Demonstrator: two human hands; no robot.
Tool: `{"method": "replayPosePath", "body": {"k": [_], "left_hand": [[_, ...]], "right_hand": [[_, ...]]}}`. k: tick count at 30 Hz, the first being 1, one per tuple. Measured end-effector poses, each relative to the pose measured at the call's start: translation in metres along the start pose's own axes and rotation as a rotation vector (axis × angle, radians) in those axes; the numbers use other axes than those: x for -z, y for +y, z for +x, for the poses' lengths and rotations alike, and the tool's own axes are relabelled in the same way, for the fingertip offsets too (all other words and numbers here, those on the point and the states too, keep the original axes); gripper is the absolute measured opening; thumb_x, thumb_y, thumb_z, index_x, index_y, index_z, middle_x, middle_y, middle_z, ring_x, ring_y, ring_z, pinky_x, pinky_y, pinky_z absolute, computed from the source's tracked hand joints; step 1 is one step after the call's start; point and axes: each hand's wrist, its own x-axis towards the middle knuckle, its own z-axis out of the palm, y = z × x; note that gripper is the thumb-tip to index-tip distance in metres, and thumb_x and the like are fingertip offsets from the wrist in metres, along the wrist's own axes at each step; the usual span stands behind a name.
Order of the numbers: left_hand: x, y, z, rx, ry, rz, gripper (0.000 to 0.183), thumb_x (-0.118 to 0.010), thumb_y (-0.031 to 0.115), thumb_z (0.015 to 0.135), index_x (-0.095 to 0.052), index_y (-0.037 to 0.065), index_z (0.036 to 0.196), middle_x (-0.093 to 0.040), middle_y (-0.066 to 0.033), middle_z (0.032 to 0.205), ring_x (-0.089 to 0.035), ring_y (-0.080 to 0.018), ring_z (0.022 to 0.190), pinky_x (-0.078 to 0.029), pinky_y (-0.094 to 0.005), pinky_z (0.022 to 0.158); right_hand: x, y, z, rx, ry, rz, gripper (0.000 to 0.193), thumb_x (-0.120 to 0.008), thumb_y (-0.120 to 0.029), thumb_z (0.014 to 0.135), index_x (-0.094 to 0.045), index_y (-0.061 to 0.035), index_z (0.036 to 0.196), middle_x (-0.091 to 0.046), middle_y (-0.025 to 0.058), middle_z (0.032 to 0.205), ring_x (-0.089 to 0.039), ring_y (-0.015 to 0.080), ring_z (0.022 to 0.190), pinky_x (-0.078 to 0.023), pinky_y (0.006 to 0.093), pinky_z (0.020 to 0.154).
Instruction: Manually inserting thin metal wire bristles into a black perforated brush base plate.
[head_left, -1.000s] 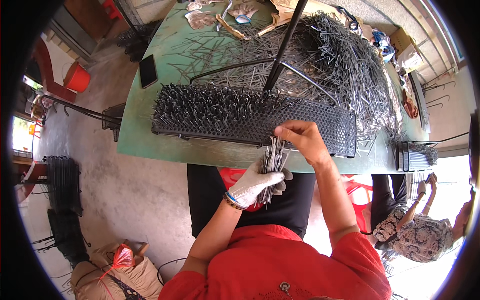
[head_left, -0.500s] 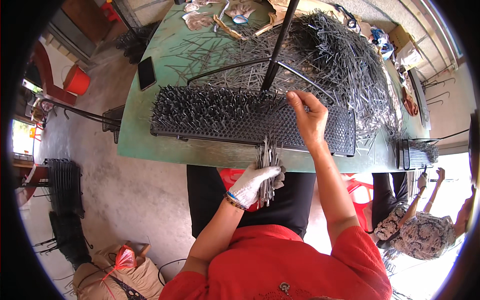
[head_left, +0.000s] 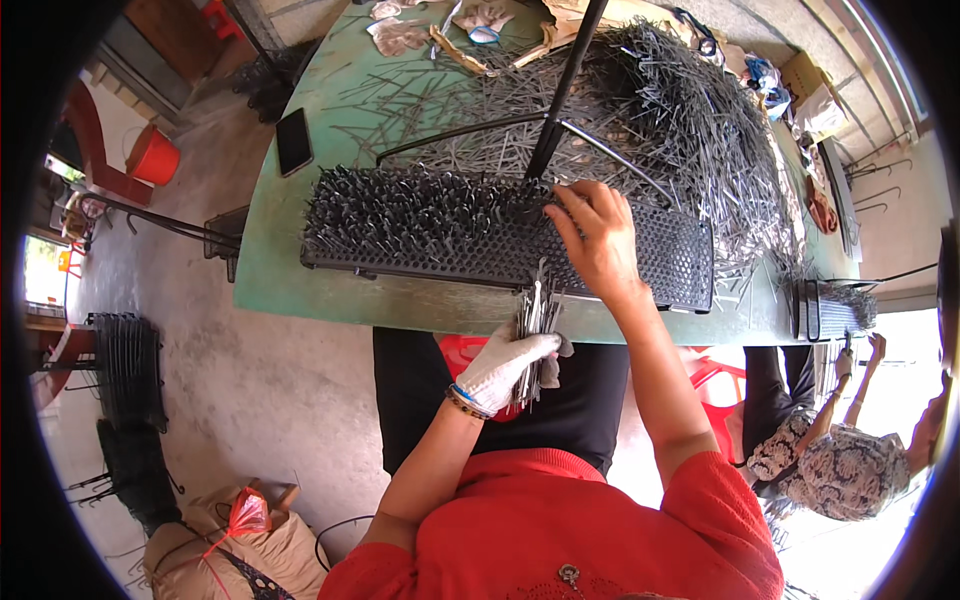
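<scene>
Head view: right fingers (head_left: 602, 204) have shifted left over the perforated rack (head_left: 672, 262).

A person in red (head_left: 530, 525) clasps thin grey strips (head_left: 537, 318) in the gloved left grip (head_left: 506, 368), the bare right grip (head_left: 604, 245) over a black perforated tray (head_left: 677, 256), its left part bristling with dark strips (head_left: 395, 212), on a green desk (head_left: 262, 245); a co-worker (head_left: 848, 472) appears at right.

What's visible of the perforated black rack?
The rack is long, black and metal-looking, its top full of holes. It lies along the near edge of the green table. Dark strips crowd its left half; holes toward the right are bare. A black post rises at its rear. The right hand is over it, contact unclear.
</scene>
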Motion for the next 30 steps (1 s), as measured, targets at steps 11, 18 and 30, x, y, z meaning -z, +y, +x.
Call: {"method": "replayPosePath", "body": {"k": [11,18,30], "left_hand": [[-0.001,0.003,-0.005,-0.118,-0.14,0.043,0.026,-0.056,0.004,0.088,-0.05,0.003,0.113,-0.064,-0.0092,0.09,-0.061,-0.0102,0.063,-0.054,-0.0249,0.054],[0.011,-0.004,-0.004,-0.076,-0.109,-0.074,0.027,-0.057,0.007,0.087,-0.053,0.003,0.113,-0.065,-0.0094,0.091,-0.061,-0.0106,0.065,-0.054,-0.0256,0.057],[0.009,-0.005,-0.009,-0.019,-0.02,-0.207,0.02,-0.057,0.009,0.09,-0.057,0.002,0.108,-0.066,-0.0109,0.093,-0.066,-0.0172,0.074,-0.058,-0.0327,0.064]], "right_hand": [[0.026,-0.013,-0.018,-0.64,-0.485,0.742,0.025,-0.07,-0.022,0.087,-0.07,0.0034,0.085,-0.063,0.0026,0.074,-0.052,0.0063,0.068,-0.042,0.024,0.06],[0.02,-0.017,-0.003,-0.749,-0.241,0.766,0.023,-0.068,-0.019,0.089,-0.069,0.0025,0.096,-0.067,0.0019,0.076,-0.057,0.0051,0.067,-0.046,0.0201,0.06],[-0.025,-0.017,0.01,-0.169,0.145,0.34,0.018,-0.069,-0.005,0.084,-0.069,-0.0026,0.102,-0.069,0.0102,0.087,-0.064,0.0146,0.071,-0.051,0.0261,0.067]]}}
